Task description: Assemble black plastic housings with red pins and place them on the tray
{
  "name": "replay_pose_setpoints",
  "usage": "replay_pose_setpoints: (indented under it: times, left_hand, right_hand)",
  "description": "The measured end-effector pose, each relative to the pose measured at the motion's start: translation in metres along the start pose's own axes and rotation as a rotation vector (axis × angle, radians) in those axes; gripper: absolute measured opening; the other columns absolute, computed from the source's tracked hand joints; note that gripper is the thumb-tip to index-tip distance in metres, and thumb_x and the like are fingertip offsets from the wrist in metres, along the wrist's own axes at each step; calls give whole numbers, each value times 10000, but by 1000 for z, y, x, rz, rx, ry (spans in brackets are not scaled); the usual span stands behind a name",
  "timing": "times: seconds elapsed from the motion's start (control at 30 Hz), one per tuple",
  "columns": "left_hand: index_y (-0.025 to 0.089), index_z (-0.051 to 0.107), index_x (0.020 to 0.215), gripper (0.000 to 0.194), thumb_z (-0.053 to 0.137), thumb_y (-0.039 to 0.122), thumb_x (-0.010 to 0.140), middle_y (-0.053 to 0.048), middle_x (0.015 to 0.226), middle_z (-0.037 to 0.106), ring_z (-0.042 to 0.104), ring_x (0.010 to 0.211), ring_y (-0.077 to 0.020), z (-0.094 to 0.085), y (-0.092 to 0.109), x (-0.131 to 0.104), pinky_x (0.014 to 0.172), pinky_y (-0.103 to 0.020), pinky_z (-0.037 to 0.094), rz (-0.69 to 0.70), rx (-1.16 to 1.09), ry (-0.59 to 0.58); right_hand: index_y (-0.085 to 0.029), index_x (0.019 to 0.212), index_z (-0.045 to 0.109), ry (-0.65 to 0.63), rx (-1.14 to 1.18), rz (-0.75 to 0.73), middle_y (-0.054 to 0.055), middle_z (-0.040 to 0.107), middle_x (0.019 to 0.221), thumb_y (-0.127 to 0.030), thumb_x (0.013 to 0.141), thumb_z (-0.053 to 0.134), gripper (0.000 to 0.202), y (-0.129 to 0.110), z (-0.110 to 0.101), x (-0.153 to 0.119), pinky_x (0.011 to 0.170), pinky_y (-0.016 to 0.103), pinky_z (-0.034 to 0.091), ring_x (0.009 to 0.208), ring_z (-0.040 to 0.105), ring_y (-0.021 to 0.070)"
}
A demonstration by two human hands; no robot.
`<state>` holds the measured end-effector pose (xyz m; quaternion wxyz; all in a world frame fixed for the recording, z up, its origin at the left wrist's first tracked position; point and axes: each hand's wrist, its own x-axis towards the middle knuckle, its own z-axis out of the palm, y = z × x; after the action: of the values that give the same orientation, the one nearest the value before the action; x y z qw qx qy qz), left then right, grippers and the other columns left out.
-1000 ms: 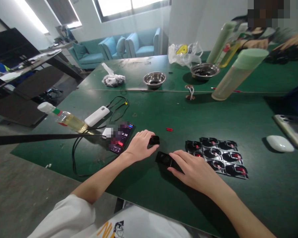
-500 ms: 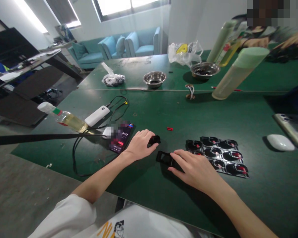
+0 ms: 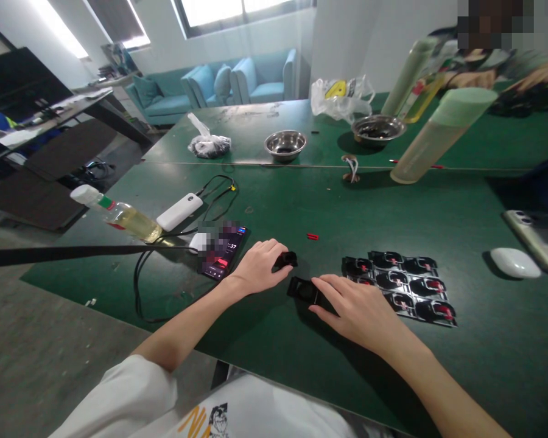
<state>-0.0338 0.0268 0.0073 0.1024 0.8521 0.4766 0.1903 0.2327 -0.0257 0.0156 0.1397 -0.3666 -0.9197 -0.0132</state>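
Note:
My left hand [image 3: 263, 266] is closed round a small black part [image 3: 288, 260], which sticks out past the fingertips. A flat black frame-like piece [image 3: 302, 289] with an opening is pinched between the thumb and fingers of my right hand [image 3: 349, 306]. The two hands are apart, with the black pieces near each other over the green table [image 3: 265, 328]. Rows of black pieces with red bits in clear packaging [image 3: 395, 283] lie just beyond my right hand. Two small red strips [image 3: 313, 236] rest beyond the hands.
A phone [image 3: 223, 252], a power bank [image 3: 179, 212] with cables and an oil bottle [image 3: 128, 220] lie on the left. Farther back stand metal bowls [image 3: 285, 146] and a tilted green-capped bottle [image 3: 438, 140]. A white case [image 3: 515, 262] is at right. Another person's hands show at back right.
The black frame piece in my right hand has tilted slightly, and its opening looks darker. My hands are otherwise almost where they were.

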Motion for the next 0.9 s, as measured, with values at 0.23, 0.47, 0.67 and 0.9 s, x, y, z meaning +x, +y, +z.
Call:
replay_pose_setpoints:
  times: [0.23, 0.47, 0.67, 0.9]
  left_hand:
    - [207, 638, 1134, 211, 695, 332, 975, -67, 1114, 709, 687, 1043, -250, -1, -2, -2, 925, -403, 536, 80, -13, -64]
    - [215, 646, 1168, 229, 688, 332, 975, -72, 1141, 712, 688, 1054, -254, -2, -1, -2, 950, -406, 532, 105, -28, -109]
    - [212, 636, 1161, 228, 698, 333, 978, -62, 1161, 716, 685, 1049, -249, -3, -4, -2, 946, -387, 515, 128, -32, -127]
    - [220, 629, 1184, 226, 678, 329, 992, -59, 1161, 716, 687, 1087, -245, -5, -4, -1, 931, -375, 500, 167, -36, -166]
  right_hand:
    - [-129, 1278, 652, 7, 27, -2, 145, 760, 1190, -351, 1009, 675, 350, 1, 0, 0, 622, 305, 517, 913, 761, 252]
    - [-149, 1253, 650, -22, 21, -20, 124, 767, 1133, -313, 1031, 628, 277, 1, 0, 0, 616, 298, 493, 878, 751, 230]
    - [-132, 1245, 651, -26, -5, -30, 119, 753, 1136, -314, 1022, 654, 288, 0, -2, 0, 610, 300, 476, 851, 736, 218]
    - [-148, 1149, 687, -45, -25, -33, 109, 742, 1121, -348, 1003, 695, 248, -2, -6, 1, 601, 299, 457, 826, 721, 211]
